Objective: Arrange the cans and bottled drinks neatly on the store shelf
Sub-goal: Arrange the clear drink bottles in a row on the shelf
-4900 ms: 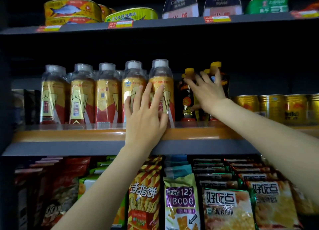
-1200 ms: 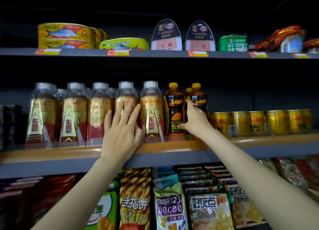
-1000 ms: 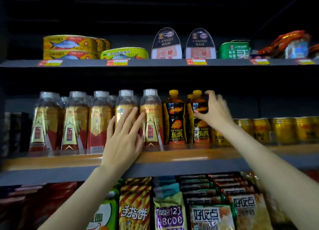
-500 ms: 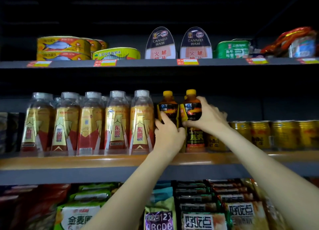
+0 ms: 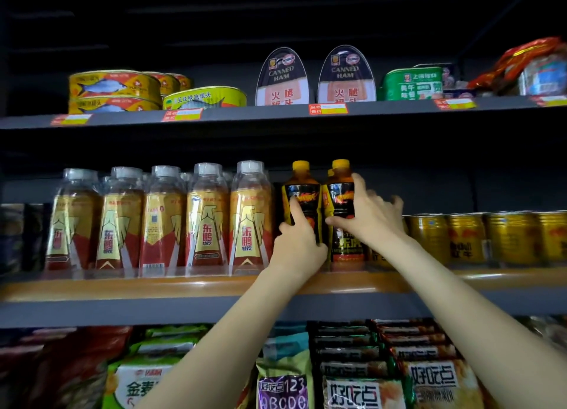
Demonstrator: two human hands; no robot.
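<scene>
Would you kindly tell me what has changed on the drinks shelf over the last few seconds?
The left hand left the clear bottles and moved right to grip the left dark bottle. The right hand now grips the right dark bottle. The gold cans stayed put.

Both bare forearms rise from the lower edge of the view and converge toward the centre, wrists extended upward. The left hand (image 5: 299, 243) is raised with its back toward the camera; the thumb points up and lies against the front of the left dark, yellow-capped plastic bottle (image 5: 302, 194), with the remaining fingers wrapped behind it. The right hand (image 5: 372, 217) grips the adjacent right dark, yellow-capped plastic bottle (image 5: 341, 190): thumb across the front, fingers curled round its right side. The two hands are just beside each other.
</scene>
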